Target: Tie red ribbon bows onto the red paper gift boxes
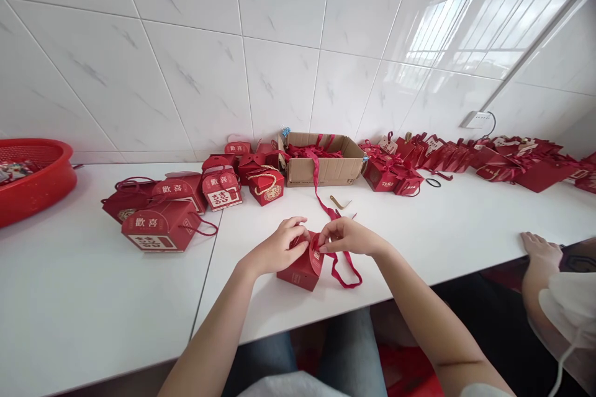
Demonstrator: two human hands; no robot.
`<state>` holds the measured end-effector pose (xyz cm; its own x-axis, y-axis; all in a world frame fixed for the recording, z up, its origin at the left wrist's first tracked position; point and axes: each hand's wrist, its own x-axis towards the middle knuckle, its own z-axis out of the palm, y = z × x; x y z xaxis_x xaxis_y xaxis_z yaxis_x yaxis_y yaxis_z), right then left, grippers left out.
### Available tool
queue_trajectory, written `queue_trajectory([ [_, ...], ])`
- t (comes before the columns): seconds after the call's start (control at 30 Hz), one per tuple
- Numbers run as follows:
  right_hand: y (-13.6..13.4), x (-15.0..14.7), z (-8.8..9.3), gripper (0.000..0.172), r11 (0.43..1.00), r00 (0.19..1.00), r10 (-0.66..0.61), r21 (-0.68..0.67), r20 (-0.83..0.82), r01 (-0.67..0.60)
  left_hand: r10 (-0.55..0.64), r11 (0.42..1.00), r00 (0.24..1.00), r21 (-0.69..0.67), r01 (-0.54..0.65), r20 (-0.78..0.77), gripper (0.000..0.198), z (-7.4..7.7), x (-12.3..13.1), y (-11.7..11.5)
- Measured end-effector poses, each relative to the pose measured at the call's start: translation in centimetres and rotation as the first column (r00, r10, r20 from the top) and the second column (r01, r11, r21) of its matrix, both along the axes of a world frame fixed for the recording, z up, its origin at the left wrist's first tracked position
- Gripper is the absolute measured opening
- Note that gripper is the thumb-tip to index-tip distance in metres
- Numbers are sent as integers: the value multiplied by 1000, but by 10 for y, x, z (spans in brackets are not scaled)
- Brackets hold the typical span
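Observation:
A small red gift box [300,274] stands on the white table in front of me, its rounded flap facing me. My left hand [277,247] grips its top from the left, thumb and fingers curled in around the flap. At the flap's upper right, my right hand [347,237] pinches a red ribbon [347,284] against the box. One stretch of that ribbon loops on the table to the box's right; another strand runs back toward the cardboard box [321,173], which holds a heap of red ribbons. The fingers partly hide the top of the gift box.
Several finished-looking red boxes [161,229] stand at left, beside a red plastic basket [37,198]. More red boxes [388,175] line the wall at right. A brown strip [339,203] and a black ring [433,182] lie nearby. Another person's hand [542,251] rests at the right edge.

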<state>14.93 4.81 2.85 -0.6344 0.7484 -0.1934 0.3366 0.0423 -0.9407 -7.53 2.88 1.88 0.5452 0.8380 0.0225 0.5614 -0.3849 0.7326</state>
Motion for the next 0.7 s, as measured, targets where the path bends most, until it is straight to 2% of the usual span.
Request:
queue_trajectory([
  [0.13, -3, -2, 0, 27, 993, 998, -56, 110, 36, 52, 6, 1000, 1000, 3, -6, 15, 20, 3, 3, 0],
  [0.27, -5, -6, 5, 32, 920, 966, -254, 320, 42, 228, -22, 999, 999, 49, 20, 38, 18, 12, 3, 3],
  [0.33, -6, -11, 5, 33, 926, 976, -218, 315, -10, 210, -23, 997, 998, 79, 18, 57, 16, 22, 3, 5],
  [0.43, -4, -18, 2, 33, 968, 983, -98, 213, -155, 131, -18, 990, 995, 139, 4, 98, 15, 36, 3, 3],
  [0.5, -4, -21, 0, 31, 975, 963, -113, 161, -246, 155, -5, 983, 992, 184, -19, 129, 15, 39, 2, -1],
  [0.57, -4, -23, 0, 30, 971, 944, -156, 129, -292, 200, 47, 969, 985, 232, -85, 166, 13, 35, 1, -9],
  [0.7, -8, -25, 0, 28, 941, 933, -249, 162, -259, 296, 213, 937, 959, 241, -255, 186, 16, 13, -2, -23],
])
